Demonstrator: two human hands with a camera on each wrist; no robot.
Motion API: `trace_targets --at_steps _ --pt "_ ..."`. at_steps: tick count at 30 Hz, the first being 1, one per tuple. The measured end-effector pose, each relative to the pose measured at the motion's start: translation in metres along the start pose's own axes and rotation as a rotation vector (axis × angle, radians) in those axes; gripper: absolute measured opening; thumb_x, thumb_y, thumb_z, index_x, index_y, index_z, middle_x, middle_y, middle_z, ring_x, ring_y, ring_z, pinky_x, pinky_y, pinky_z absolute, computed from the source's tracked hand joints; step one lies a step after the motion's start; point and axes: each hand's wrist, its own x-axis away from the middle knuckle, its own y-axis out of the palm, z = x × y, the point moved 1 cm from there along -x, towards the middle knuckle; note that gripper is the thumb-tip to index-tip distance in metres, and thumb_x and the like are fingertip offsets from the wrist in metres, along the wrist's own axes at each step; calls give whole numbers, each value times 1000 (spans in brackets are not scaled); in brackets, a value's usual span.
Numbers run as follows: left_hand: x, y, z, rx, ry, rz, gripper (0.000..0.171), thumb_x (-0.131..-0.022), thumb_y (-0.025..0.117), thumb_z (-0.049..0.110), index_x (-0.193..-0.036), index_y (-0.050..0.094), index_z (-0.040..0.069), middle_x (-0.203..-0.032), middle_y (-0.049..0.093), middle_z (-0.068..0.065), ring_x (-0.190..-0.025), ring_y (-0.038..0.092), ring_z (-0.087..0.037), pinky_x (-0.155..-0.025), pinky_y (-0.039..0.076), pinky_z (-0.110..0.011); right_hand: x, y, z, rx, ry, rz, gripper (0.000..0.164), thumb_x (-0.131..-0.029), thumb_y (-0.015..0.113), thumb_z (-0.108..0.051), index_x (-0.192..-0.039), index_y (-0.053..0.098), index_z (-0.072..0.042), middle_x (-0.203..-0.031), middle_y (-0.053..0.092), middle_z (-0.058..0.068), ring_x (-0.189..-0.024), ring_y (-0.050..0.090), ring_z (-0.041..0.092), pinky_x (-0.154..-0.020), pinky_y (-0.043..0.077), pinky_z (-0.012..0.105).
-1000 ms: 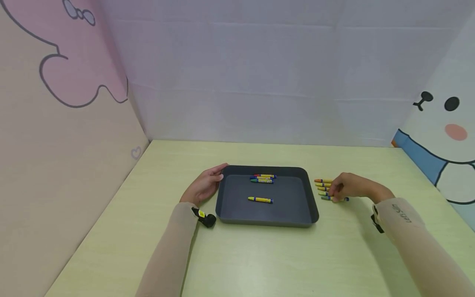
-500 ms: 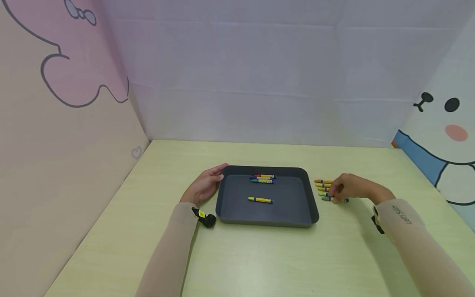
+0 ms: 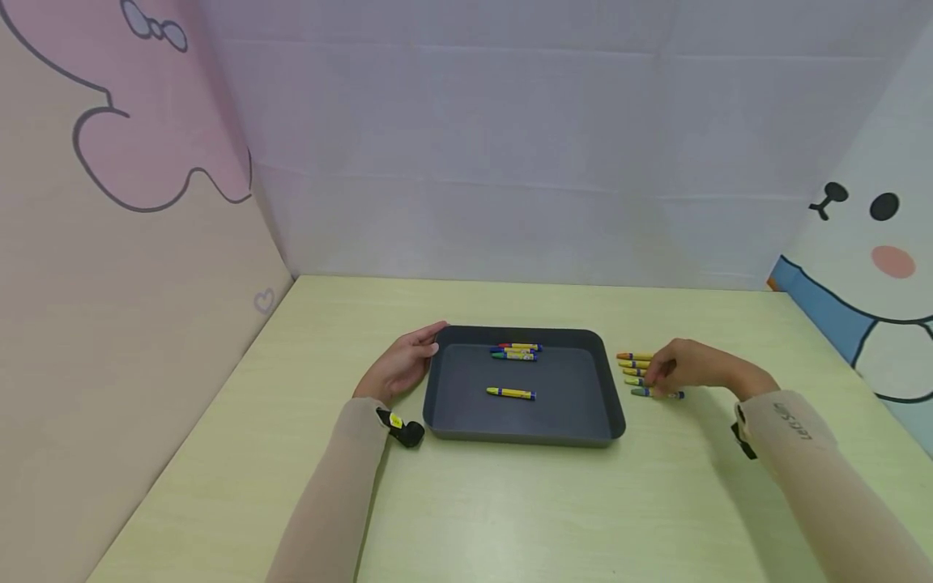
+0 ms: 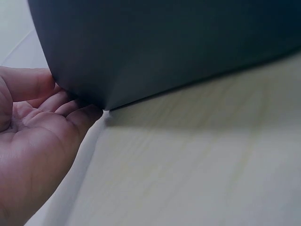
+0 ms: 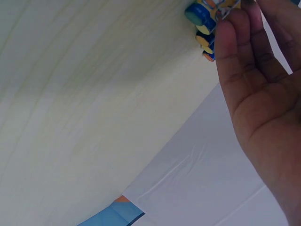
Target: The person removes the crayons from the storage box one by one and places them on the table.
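Observation:
My left hand [image 3: 399, 366] holds the left side of a dark grey rectangular tray [image 3: 568, 409], thumb at the rim and fingers against its corner in the left wrist view. Inside the tray lie red, blue and green crayons [image 3: 516, 356] close together at the back, with a yellow-green crayon [image 3: 511, 393] alone nearer the front. To the right of the tray, my right hand [image 3: 681, 366] pinches a dark green crayon [image 3: 670, 394], the nearest of a row. Its blue-banded end [image 5: 201, 15] shows beside the fingertips in the right wrist view; its middle is hidden by the fingers.
Behind the right hand's crayon lie several more, partly covered by the hand, from yellow-green to an orange crayon [image 3: 632, 356] at the back. The pale wood table [image 3: 503, 510] meets a white back wall [image 3: 474, 162] and printed side panels.
The dark green crayon at my right fingertips has shifted very slightly toward the near side, away from the others in the row. The left hand and tray stay in place.

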Motion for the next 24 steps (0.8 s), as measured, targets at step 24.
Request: trace_targets --at_steps 24 --pt "1 2 1 13 -1 -10 55 -100 32 -8 -153 21 3 -162 13 -9 -146 18 -24 -103 38 -23 -8 -24 -38 -154 -68 -15 37 -92 65 -19 -120 63 5 -113 66 20 -94 65 20 -83 54 39"
